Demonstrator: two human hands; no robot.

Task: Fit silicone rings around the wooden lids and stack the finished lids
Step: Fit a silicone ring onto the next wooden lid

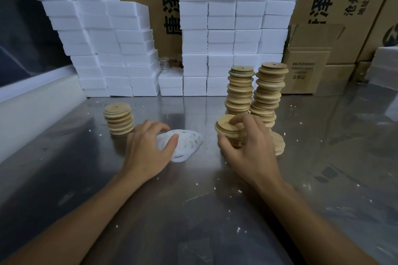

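Both bare hands are out over the steel worktop (pixel 215 211), roughly midway between its near edge and its far edge. The left hand (pixel 148 148) rests on a loose heap of white silicone rings (pixel 185 143), fingers lightly bent and the thumb pressing down on the top of the heap; whether it actually pinches a ring I cannot tell from here. The rings spread out from under that hand toward the right. The right hand (pixel 247 142) grips a short stack of wooden lids (pixel 229 128), fingertips curled over the top disc and the thumb closing against the side lower down; the top lid sits tilted and slid a little to the left. Just behind and touching that hand's knuckle side, two tall lid towers (pixel 256 92) lean unevenly, with a few more lids lying low at their foot on the right. Beyond the left hand, closer to the worktop's left edge, stands a shorter, neat pile of lids (pixel 118 119). Along the far edge, white foam blocks (pixel 215 28) are stacked high against cardboard cartons (pixel 336 17), and white crumbs speckle the metal.
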